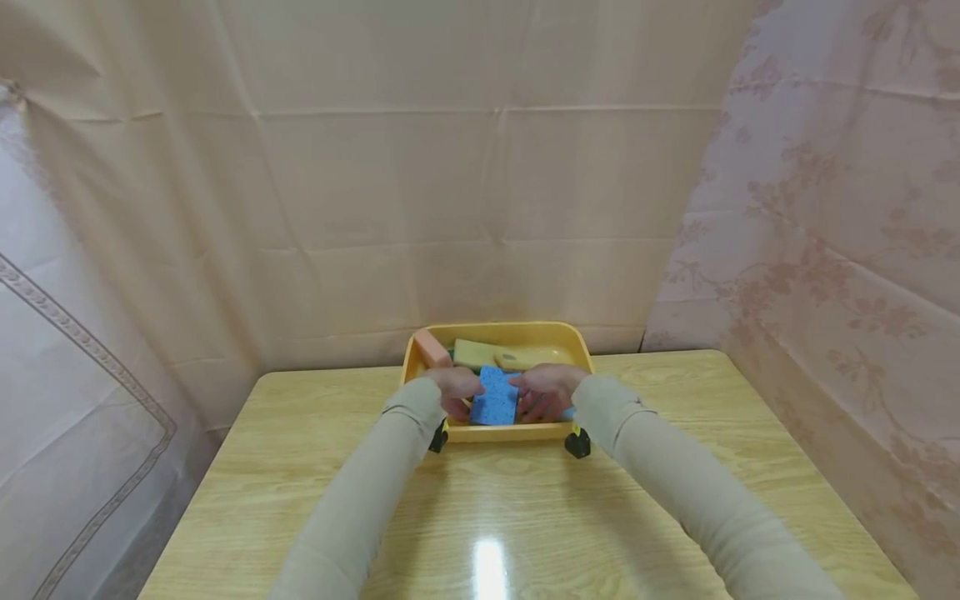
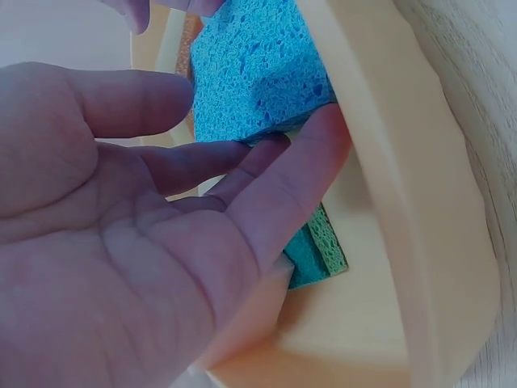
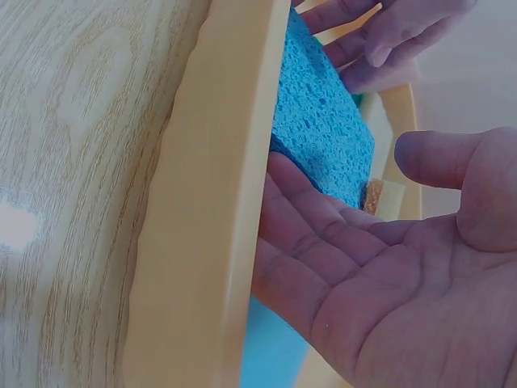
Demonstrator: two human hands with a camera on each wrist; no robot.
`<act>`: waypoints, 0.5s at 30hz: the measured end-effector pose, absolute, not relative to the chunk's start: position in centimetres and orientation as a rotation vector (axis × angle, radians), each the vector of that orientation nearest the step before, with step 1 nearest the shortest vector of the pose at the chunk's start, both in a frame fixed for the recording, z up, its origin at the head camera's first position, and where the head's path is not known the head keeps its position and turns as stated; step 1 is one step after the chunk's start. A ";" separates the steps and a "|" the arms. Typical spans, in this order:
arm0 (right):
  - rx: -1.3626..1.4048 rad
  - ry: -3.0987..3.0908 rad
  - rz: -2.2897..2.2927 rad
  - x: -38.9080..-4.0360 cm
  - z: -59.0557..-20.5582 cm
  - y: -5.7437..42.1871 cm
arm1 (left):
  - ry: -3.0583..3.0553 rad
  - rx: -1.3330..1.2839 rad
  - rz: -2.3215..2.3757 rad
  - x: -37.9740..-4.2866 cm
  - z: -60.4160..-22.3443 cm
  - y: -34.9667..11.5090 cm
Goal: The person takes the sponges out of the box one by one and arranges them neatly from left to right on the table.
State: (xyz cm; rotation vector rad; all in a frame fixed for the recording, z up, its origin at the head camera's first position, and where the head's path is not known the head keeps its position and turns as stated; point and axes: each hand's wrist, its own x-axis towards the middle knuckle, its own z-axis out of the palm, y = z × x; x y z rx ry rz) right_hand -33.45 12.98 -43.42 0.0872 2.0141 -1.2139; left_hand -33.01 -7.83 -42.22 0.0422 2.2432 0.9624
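A blue sponge (image 1: 495, 398) with a porous face leans at the front of a yellow-orange tray (image 1: 517, 433), between both hands. My left hand (image 1: 455, 387) reaches in from the left; in the left wrist view its straight fingers (image 2: 295, 174) lie at the lower edge of the sponge, with the thumb beside its corner. From the right comes my right hand (image 1: 547, 387), its extended fingertips tucked at the sponge's edge near the front wall. In the right wrist view the right thumb (image 3: 440, 162) stands off from the sponge.
A salmon-coloured block (image 1: 431, 347) leans at the tray's left end. Behind the hands lie a yellowish-green sponge (image 1: 476, 354) and a pale yellow piece (image 1: 525, 358). Something light blue (image 3: 271, 347) sits under the right hand. The wooden table (image 1: 495, 508) backs onto a beige curtain (image 1: 450, 208).
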 end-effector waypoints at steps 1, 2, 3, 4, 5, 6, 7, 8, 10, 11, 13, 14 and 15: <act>0.085 2.014 -1.214 -33.4 -43.4 13.0 | 2.241 0.047 0.961 -33.0 -42.2 -7.8; 0.089 2.013 -1.217 -33.4 -43.4 13.0 | 2.237 0.049 0.959 -33.1 -42.2 -7.8; 0.088 2.012 -1.218 -33.5 -43.4 13.0 | 2.231 0.048 0.963 -33.1 -42.1 -7.8; 0.089 2.012 -1.218 -33.5 -43.4 12.9 | 2.223 0.047 0.969 -33.1 -42.1 -7.8; 0.091 2.012 -1.221 -33.5 -43.3 12.9 | 2.216 0.045 0.975 -33.1 -42.0 -7.8; 0.090 2.015 -1.222 -33.5 -43.3 12.9 | 2.211 0.046 0.981 -33.1 -42.0 -7.8; 0.088 2.020 -1.224 -33.5 -43.2 13.0 | 2.207 0.049 0.984 -33.1 -41.9 -7.8; 0.084 2.026 -1.224 -33.5 -43.1 13.0 | 2.206 0.051 0.987 -33.1 -41.9 -7.8; 0.074 2.036 -1.230 -33.5 -43.0 13.1 | 2.209 0.063 0.990 -33.0 -41.8 -7.8; 0.070 2.040 -1.234 -33.4 -42.9 13.2 | 2.215 0.072 0.989 -33.0 -41.7 -7.8; 0.059 2.050 -1.239 -33.4 -42.8 13.3 | 2.226 0.087 0.995 -33.0 -41.6 -7.8; 0.056 2.054 -1.241 -33.4 -42.7 13.4 | 2.231 0.094 1.004 -32.9 -41.6 -7.9; 0.056 2.057 -1.246 -33.4 -42.6 13.4 | 2.233 0.100 1.019 -32.9 -41.5 -7.9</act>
